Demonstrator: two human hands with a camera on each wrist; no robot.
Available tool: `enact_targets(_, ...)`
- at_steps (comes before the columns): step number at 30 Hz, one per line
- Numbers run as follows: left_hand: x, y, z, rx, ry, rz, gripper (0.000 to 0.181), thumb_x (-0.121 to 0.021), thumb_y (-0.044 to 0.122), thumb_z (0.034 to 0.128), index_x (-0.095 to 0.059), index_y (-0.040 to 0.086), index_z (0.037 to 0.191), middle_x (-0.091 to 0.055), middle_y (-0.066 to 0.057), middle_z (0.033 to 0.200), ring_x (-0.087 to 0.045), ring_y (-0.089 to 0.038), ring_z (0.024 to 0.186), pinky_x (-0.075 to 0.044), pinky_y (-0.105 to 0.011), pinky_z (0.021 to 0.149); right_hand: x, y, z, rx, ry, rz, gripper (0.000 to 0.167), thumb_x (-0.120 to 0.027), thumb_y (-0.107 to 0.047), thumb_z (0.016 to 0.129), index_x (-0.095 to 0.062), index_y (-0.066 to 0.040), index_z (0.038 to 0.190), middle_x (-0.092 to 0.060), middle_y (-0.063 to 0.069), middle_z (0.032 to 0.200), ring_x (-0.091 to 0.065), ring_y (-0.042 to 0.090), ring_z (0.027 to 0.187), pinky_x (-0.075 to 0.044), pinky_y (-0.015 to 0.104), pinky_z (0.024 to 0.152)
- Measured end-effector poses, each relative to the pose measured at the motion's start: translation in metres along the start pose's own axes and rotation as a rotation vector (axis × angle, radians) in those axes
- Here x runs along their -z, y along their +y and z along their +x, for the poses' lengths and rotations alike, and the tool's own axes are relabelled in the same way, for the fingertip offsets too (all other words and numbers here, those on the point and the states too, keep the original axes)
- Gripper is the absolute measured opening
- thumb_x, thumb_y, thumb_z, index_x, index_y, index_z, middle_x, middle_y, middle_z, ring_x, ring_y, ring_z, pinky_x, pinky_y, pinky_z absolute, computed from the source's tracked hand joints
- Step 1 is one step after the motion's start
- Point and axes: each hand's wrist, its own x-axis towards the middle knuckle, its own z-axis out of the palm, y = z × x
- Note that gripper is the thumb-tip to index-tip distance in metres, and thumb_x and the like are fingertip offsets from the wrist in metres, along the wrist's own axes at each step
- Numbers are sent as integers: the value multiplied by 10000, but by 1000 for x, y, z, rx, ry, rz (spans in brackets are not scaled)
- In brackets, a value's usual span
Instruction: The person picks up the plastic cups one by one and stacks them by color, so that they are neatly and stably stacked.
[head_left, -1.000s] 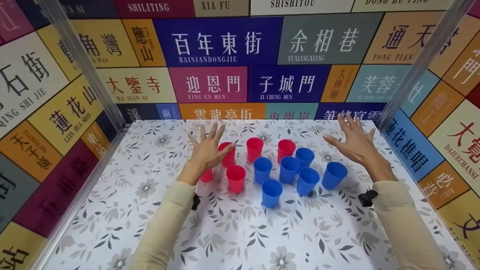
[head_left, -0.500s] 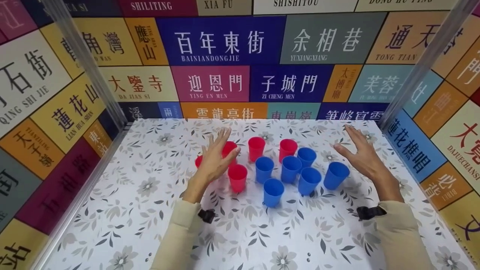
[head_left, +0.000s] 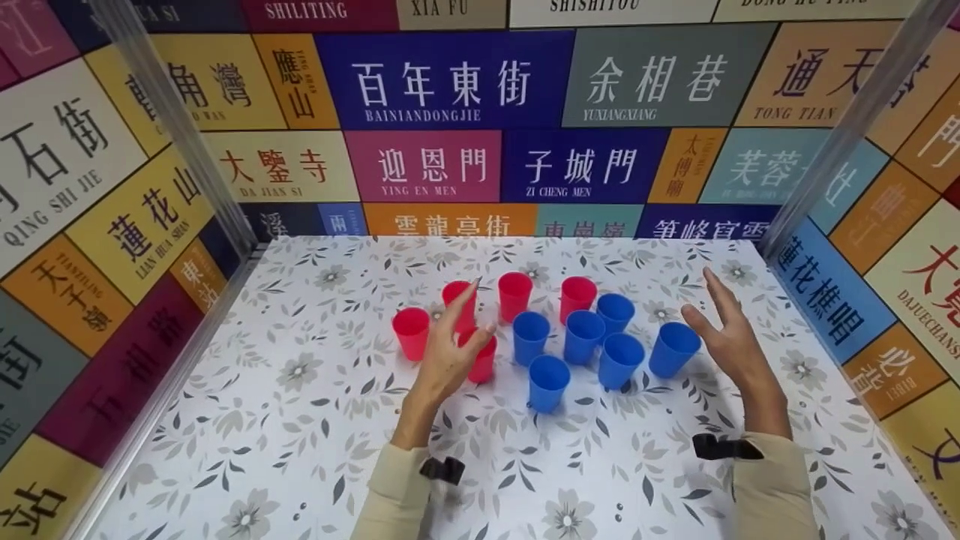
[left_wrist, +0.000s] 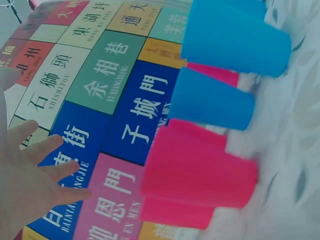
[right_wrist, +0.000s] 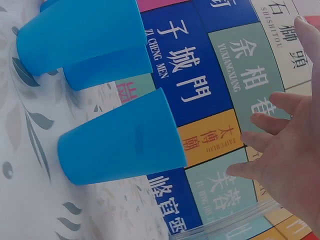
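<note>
Several red cups (head_left: 411, 334) and several blue cups (head_left: 549, 383) stand mouth up on the table, red mostly on the left and blue on the right. My left hand (head_left: 444, 360) is raised over the red group, partly covering two red cups, its fingers extended and holding nothing. To the right of the rightmost blue cup (head_left: 674, 350), my right hand (head_left: 739, 349) hovers with spread fingers, also empty. In the left wrist view the left hand (left_wrist: 35, 175) is apart from the red cup (left_wrist: 200, 170); in the right wrist view the right hand (right_wrist: 285, 140) is apart from a blue cup (right_wrist: 120, 142).
The table (head_left: 315, 465) has a white cloth with grey flowers and leaves. Panels with coloured blocks and printed characters (head_left: 450, 82) stand behind it and on both sides. Clear upright strips run along the back left (head_left: 180, 127) and back right (head_left: 832, 135) corners.
Both hands have drawn back toward the near side. The left one has also moved right, uncovering the leftmost red cup and covering part of the front red one. The cups stand as before.
</note>
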Motion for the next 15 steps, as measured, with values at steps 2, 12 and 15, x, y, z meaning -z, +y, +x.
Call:
enact_targets(2,-4,-2,-2,-2,-1,-31,657,-624,416,931,-407,268,1534,-419,-22,1592,-345,-283,1495,-281,-656,1174,-1,5,-2,9,13,50,776,-543,-386,1014,-59,-323,1618,-9,67,1710,-8,366,1569,-89,729,1180)
enact_targets(12,-20,-5,-11,-45,-94,-234,649,-665,241,921,-422,170,1519,-446,-48,1569,-399,-274,1464,-340,-513,1202,-10,37,-13,-12,82,199,746,-584,-243,1011,-148,-295,1613,-144,65,1700,-154,298,1567,-275,249,1230)
enact_targets(15,-25,-6,-11,-36,-127,-250,665,-679,283,914,-420,198,1520,-464,-23,1551,-410,-241,1454,-354,-490,1198,-12,44,-13,-20,74,250,742,-593,-219,1007,-169,-321,1607,-153,59,1698,-162,304,1565,-366,97,1098)
